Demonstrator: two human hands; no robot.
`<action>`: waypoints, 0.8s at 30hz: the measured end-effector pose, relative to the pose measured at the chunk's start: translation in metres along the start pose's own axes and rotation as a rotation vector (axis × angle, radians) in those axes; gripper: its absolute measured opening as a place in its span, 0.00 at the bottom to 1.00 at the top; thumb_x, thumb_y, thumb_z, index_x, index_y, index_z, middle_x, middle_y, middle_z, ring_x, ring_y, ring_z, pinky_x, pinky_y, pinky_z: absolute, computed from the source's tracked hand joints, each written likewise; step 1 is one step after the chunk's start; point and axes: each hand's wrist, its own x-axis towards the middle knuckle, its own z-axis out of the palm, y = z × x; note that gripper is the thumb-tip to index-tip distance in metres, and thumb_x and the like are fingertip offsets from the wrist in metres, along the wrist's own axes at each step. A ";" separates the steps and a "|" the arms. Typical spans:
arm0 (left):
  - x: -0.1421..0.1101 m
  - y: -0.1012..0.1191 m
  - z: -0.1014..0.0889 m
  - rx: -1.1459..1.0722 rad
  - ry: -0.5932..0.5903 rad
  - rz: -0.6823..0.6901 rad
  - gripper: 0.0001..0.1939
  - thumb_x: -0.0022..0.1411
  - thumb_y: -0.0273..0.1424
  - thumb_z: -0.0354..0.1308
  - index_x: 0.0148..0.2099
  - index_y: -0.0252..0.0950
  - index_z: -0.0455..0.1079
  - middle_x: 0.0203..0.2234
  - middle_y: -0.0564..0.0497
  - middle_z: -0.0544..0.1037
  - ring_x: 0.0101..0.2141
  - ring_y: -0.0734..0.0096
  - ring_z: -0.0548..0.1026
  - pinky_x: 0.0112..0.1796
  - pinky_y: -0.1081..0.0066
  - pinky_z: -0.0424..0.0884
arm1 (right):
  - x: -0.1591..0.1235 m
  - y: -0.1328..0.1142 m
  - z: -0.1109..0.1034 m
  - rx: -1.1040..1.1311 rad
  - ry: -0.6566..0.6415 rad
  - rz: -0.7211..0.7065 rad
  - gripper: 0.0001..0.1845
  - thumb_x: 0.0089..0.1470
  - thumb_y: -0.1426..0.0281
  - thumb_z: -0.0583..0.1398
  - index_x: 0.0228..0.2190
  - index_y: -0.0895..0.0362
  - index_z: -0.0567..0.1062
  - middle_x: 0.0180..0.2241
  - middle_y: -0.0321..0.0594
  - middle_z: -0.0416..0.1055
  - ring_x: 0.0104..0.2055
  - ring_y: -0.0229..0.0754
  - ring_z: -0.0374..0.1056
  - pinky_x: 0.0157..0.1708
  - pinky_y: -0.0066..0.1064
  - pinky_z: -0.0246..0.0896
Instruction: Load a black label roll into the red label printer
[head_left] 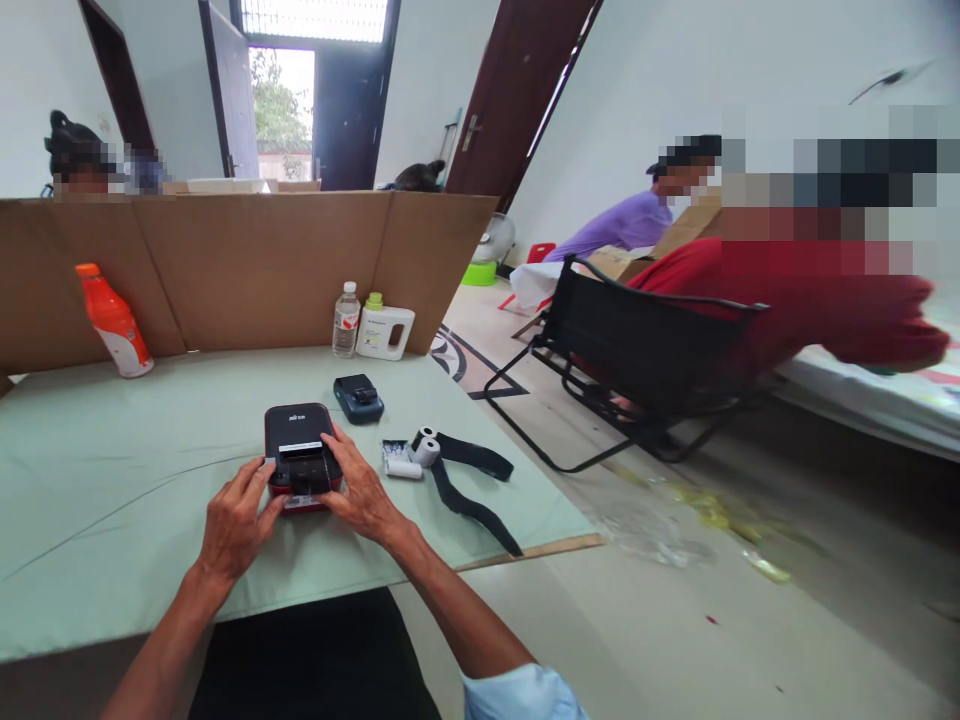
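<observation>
A small black and red printer lies on the pale green table in front of me. My left hand grips its left front corner. My right hand holds its right side, with fingers over the top edge. Just right of the printer lie two white paper rolls and a black strap. A smaller dark blue device sits behind the printer.
A cardboard screen stands along the table's far edge, with an orange bottle, a clear water bottle and a white jug before it. A black folding chair and seated people are on the right.
</observation>
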 end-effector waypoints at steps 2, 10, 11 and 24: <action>0.001 0.000 -0.001 0.015 -0.001 0.002 0.20 0.72 0.37 0.57 0.63 0.39 0.67 0.56 0.39 0.78 0.49 0.51 0.82 0.47 0.54 0.81 | 0.000 0.000 0.000 -0.001 0.001 0.004 0.44 0.54 0.65 0.69 0.68 0.59 0.61 0.72 0.62 0.50 0.75 0.59 0.49 0.71 0.55 0.51; 0.005 0.006 -0.004 0.074 -0.001 -0.012 0.19 0.71 0.38 0.57 0.61 0.40 0.69 0.55 0.40 0.79 0.47 0.52 0.82 0.45 0.56 0.81 | 0.001 0.000 0.000 -0.008 -0.008 0.022 0.46 0.53 0.65 0.70 0.68 0.57 0.60 0.73 0.59 0.50 0.75 0.60 0.48 0.70 0.55 0.53; 0.006 0.007 -0.004 0.085 -0.001 -0.017 0.18 0.71 0.38 0.57 0.61 0.41 0.69 0.55 0.40 0.79 0.47 0.52 0.82 0.45 0.57 0.81 | 0.001 0.000 0.000 -0.005 -0.005 0.023 0.47 0.52 0.65 0.70 0.68 0.56 0.60 0.73 0.57 0.50 0.75 0.59 0.48 0.70 0.55 0.53; 0.006 0.009 -0.003 -0.002 -0.053 -0.084 0.21 0.71 0.37 0.56 0.64 0.41 0.68 0.57 0.40 0.76 0.50 0.51 0.81 0.47 0.55 0.81 | 0.005 -0.008 -0.003 0.028 -0.001 0.031 0.45 0.50 0.71 0.71 0.67 0.54 0.64 0.74 0.55 0.48 0.75 0.58 0.48 0.71 0.54 0.52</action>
